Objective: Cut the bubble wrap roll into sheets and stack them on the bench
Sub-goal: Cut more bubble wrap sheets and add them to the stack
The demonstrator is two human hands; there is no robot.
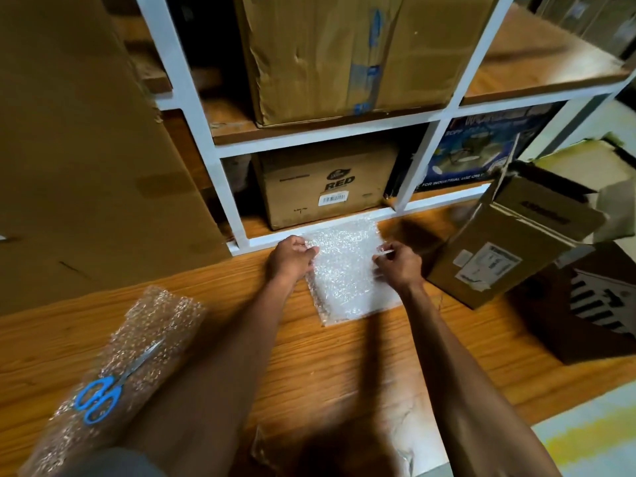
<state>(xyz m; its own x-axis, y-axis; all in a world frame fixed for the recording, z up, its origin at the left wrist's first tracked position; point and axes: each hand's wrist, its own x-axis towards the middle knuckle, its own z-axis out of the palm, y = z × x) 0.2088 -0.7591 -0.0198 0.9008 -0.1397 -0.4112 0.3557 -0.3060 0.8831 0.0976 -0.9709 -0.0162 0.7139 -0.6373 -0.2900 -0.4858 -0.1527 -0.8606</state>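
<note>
Stretching across the wooden bench [344, 366], both arms reach a stack of cut sheets [347, 270] against the shelving, likely squaring it. Left hand [290, 258] and right hand [399, 265] pinch its side edges. Nearer left, the bubble wrap roll [113, 376] lies parked, blue scissors [103, 390] resting on top within reach.

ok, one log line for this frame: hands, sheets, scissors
left hand: grips sheet stack left edge | right hand: pinches right edge | scissors: idle on roll | stack on bench
</note>
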